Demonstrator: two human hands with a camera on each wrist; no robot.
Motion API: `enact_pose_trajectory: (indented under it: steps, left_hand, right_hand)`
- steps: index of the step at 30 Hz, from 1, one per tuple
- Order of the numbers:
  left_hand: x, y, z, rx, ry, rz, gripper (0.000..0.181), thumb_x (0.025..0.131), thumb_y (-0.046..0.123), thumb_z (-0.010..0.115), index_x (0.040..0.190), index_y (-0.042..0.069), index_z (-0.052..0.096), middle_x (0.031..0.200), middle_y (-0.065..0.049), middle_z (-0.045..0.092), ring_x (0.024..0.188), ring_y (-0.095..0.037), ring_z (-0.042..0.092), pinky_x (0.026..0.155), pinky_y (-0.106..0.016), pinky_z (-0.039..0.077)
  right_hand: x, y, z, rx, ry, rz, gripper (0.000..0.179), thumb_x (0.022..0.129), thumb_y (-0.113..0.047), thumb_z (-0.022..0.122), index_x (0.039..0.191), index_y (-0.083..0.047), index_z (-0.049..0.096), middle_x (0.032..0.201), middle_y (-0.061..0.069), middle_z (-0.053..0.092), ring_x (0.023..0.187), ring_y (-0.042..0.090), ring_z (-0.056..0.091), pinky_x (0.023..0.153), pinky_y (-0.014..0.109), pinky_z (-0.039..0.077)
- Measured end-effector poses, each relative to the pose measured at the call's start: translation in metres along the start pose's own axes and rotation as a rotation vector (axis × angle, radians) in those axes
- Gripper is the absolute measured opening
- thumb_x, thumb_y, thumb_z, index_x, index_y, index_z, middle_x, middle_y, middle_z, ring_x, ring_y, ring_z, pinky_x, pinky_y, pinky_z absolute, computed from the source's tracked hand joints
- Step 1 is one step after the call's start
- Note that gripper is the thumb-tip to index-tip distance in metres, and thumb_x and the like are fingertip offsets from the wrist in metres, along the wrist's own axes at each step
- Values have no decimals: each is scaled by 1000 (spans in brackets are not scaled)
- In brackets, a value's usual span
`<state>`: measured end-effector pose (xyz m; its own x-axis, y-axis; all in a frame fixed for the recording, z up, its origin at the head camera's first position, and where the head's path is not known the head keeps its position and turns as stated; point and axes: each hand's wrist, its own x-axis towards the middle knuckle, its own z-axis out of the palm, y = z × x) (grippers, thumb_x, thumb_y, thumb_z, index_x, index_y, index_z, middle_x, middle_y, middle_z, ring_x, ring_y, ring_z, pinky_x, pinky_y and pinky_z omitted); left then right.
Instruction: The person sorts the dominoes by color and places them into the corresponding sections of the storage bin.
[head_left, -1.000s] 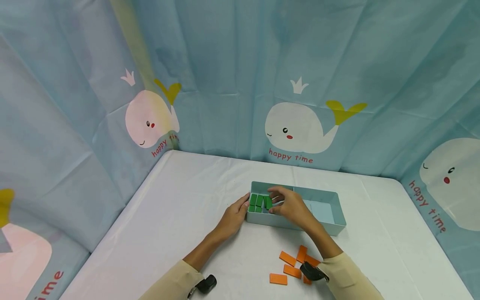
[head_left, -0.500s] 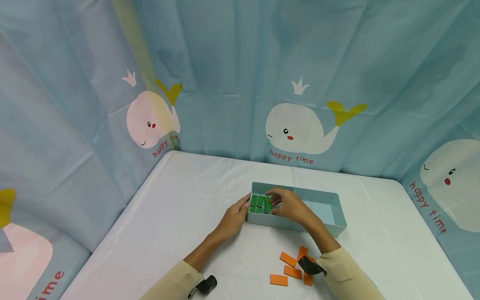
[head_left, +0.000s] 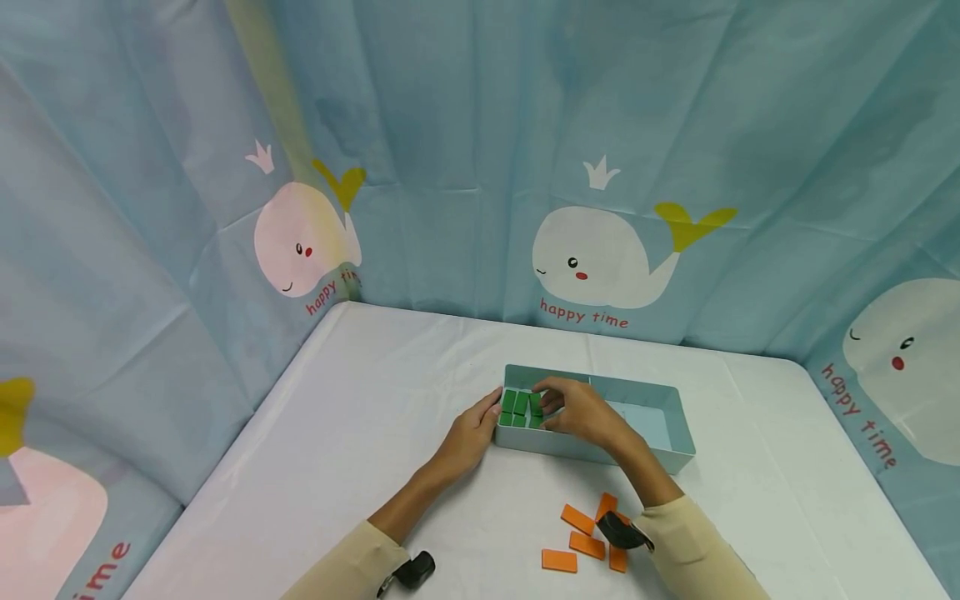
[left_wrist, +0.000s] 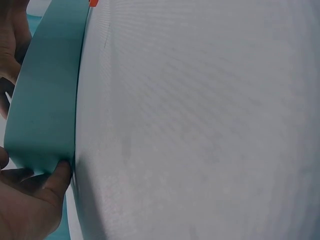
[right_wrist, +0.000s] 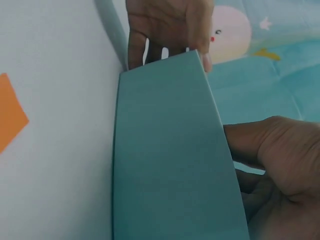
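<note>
"So, where would you expect trouble from over there?"

"At the fingertips of the right hand [head_left: 585,412], I'd say. One green block [head_left: 536,403] sits right at them, with a narrow gap between it and the other green blocks [head_left: 521,404]. Crooked pressure could tip it into that gap or knock its neighbours out of line."

"Does the hand have hold of it?"

"Can't tell. Its fingers are bent, thumb facing them, but they hide much of the block."

"And the left hand [head_left: 467,437]?"

"That one grips the near end of the box [head_left: 555,443], fingers along the outside, thumb up by the rim. If it slackened, I think a sideways push from the right could slide the box over the tabletop [head_left: 375,417]."

"Where do the blocks lie, then?"

"Between the two hands, inside the box, just past the left fingers. The box runs on beyond the right hand."

"Anything else at risk?"

"Perhaps the orange pieces [head_left: 559,561]. They're loose, nearer the person than the right hand, some close under that black wrist device [head_left: 621,530]. A dropped forearm could scatter them."
</note>
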<state>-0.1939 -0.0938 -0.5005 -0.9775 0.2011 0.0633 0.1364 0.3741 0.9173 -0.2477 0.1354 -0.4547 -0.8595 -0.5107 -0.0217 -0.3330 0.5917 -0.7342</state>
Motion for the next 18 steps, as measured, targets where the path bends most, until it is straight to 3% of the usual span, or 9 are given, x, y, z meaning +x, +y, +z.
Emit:
enact_pose_trajectory:
  steps: [9,18]
  left_hand:
    - [0,0,0,6,-3,4,52,118,25,39,165,2,36,168,-15,40,157,-36,34,129,-55,30]
    - [0,-1,0,7,4,20,52,117,24,40,163,0,37,167,-17,40,156,-38,34,128,-57,30]
  right_hand:
    - [-12,3,3,95,86,-5,55,88,0,85,140,-4,66,122,18,73,109,29,72,86,39,64]
    - [-23,10,7,176,179,-85,60,92,-7,84,147,-7,60,120,15,73,106,24,72,89,32,63]
